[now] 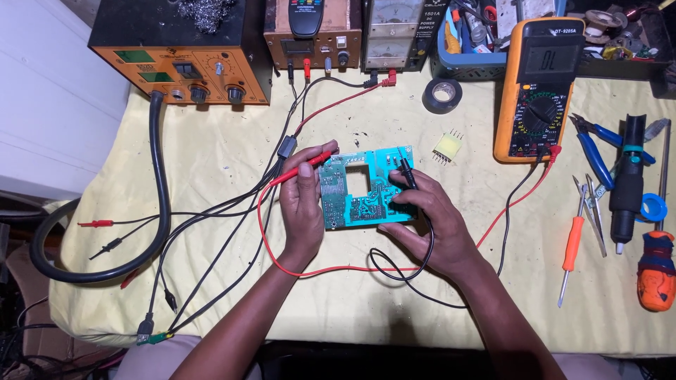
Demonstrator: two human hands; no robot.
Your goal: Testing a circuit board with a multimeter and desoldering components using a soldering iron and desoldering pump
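A teal circuit board (366,188) with a square hole in its middle lies on the yellow cloth (225,155), solder side up. My left hand (304,204) steadies its left edge and holds a red probe (304,165), whose tip rests on the board's upper left corner. My right hand (429,218) grips a black probe (405,169) pressed on the board's upper right area. The red and black leads loop across the cloth to an orange multimeter (539,88) at the upper right.
An orange soldering station (182,60) with a thick black hose (158,190) stands at the back left, bench supplies beside it. Black tape roll (442,95), small yellow transformer (447,146). Pliers, tweezers, screwdrivers and a desoldering pump (627,176) lie at the right.
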